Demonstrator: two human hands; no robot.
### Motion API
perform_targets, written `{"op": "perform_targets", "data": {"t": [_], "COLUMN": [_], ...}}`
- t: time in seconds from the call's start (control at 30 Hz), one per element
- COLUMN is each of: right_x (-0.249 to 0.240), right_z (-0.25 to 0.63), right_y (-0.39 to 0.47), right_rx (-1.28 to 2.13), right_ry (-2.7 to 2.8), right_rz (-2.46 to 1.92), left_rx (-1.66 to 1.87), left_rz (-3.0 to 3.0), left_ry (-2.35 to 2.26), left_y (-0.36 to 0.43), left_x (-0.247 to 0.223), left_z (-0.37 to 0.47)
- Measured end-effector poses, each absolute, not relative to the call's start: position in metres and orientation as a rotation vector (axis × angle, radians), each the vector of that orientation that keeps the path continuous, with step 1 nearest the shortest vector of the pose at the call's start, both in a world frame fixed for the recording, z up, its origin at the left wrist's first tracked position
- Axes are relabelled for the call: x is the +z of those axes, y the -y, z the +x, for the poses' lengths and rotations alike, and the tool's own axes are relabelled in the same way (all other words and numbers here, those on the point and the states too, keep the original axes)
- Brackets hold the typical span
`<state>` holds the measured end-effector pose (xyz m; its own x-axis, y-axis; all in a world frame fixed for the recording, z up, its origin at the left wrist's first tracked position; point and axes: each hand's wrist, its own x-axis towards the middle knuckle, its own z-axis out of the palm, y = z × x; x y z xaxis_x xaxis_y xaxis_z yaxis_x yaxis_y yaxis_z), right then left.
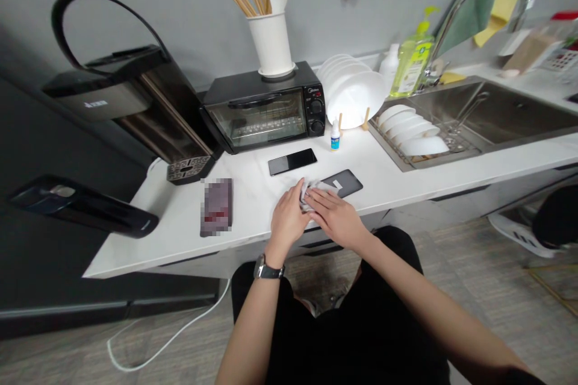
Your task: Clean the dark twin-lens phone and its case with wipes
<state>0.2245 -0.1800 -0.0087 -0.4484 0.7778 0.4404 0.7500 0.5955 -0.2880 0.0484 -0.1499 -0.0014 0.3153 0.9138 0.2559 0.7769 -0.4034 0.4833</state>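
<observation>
My left hand [289, 216] and my right hand [336, 216] meet at the counter's front edge around a crumpled whitish cloth [305, 197]. The left thumb and fingers close on its left side; the right fingers press over it from the right, hiding much of it. Just beyond my right fingers lies a flat dark grey phone-shaped piece [347, 182] with a small white label, its near-left end partly covered. Farther back a black phone [292, 162] lies flat. A small white bottle with a blue label [335, 137] stands upright to its right.
A pixelated dark item [217, 207] lies on the left of the counter [253, 216]. Behind are a water dispenser [149, 108], a toaster oven [266, 117] topped by a utensil cup [271, 44], and racked plates [356, 96]. Bowls [409, 126] stand in the sink [519, 108].
</observation>
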Motion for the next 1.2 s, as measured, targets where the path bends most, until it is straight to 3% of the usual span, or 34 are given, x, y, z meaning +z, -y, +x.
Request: {"op": "perform_targets", "data": {"t": [0.33, 0.77, 1.2], "right_x": [-0.019, -0.009, -0.02], "right_z": [0.298, 0.21, 0.298], "right_y": [0.171, 0.176, 0.168], "right_rx": [-0.087, 0.103, -0.074], "right_ry": [2.051, 2.187, 2.011], "right_rz": [-1.588, -1.282, -1.608], "left_rx": [0.779, 0.751, 0.797], "left_rz": [2.301, 2.323, 2.276], "left_ry": [-1.496, -1.481, -1.499], "left_y": [0.152, 0.149, 0.15], "left_x": [0.004, -0.002, 0.002], "left_z": [0.052, 0.046, 0.052]}}
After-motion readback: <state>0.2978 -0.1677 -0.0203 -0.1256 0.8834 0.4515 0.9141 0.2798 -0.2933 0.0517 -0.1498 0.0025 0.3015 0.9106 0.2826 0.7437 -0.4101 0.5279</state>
